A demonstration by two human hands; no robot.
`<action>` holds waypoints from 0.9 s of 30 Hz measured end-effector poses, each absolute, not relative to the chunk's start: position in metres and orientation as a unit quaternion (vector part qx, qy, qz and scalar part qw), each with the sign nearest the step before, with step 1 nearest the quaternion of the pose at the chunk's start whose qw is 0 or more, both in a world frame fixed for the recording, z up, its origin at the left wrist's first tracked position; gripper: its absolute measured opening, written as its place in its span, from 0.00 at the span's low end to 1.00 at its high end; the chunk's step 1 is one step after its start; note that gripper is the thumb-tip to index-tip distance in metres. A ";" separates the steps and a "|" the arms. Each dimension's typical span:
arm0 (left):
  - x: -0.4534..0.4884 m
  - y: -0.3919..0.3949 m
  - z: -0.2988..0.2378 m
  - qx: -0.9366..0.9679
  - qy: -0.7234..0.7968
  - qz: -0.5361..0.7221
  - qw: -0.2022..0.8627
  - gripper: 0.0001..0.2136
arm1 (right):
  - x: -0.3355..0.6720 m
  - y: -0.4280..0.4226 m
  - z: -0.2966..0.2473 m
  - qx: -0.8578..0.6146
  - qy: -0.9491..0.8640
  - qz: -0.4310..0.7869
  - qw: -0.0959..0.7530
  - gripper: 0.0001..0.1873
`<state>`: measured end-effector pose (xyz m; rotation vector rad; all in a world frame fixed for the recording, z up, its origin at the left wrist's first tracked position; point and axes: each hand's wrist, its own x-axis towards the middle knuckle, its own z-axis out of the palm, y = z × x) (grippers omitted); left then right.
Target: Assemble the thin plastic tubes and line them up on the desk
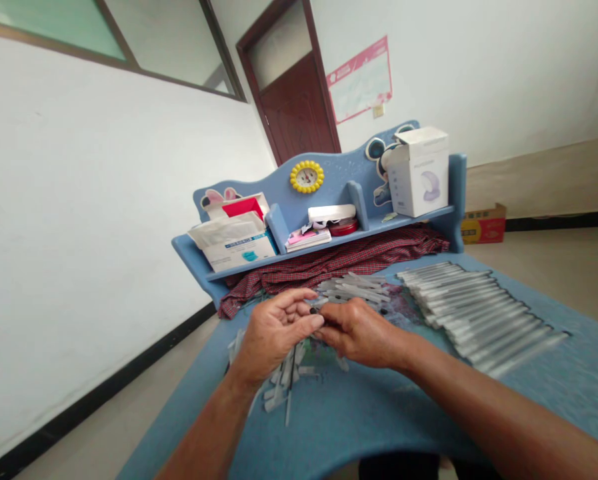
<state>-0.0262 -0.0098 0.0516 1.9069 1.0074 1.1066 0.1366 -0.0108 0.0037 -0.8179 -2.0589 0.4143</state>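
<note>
My left hand (pixel 273 333) and my right hand (pixel 361 331) meet over the middle of the blue desk (pixel 359 413). Both are pinched on a small dark-tipped piece (pixel 315 311) held between their fingertips. Under my left hand lies a loose heap of short pale grey pen parts (pixel 281 387). Behind the hands sits a pile of grey pens (pixel 359 290). To the right, a long neat row of grey pens (pixel 479 310) lies side by side on the desk.
A blue shelf (pixel 329 233) at the desk's back carries a white box (pixel 421 173), papers, a mask box (pixel 239 243) and a yellow clock (pixel 307 177). A red checked cloth (pixel 339 263) lies beneath it. A white wall is at left, a brown door behind.
</note>
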 end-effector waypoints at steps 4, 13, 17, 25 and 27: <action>-0.028 -0.009 0.050 0.744 0.403 0.442 0.298 0.06 | 0.136 -0.012 0.004 -0.321 -0.829 0.162 0.429 0.09; -0.028 -0.007 0.047 0.740 0.398 0.442 0.312 0.08 | 0.137 -0.010 0.004 -0.327 -0.827 0.166 0.425 0.08; -0.028 -0.009 0.049 0.753 0.412 0.418 0.298 0.07 | 0.138 -0.011 0.004 -0.323 -0.829 0.165 0.425 0.07; -0.023 -0.009 0.048 0.717 0.402 0.453 0.345 0.11 | 0.138 -0.010 0.003 -0.342 -0.828 0.161 0.416 0.06; -0.022 -0.009 0.048 0.720 0.409 0.457 0.324 0.08 | 0.138 -0.010 0.003 -0.341 -0.829 0.161 0.414 0.06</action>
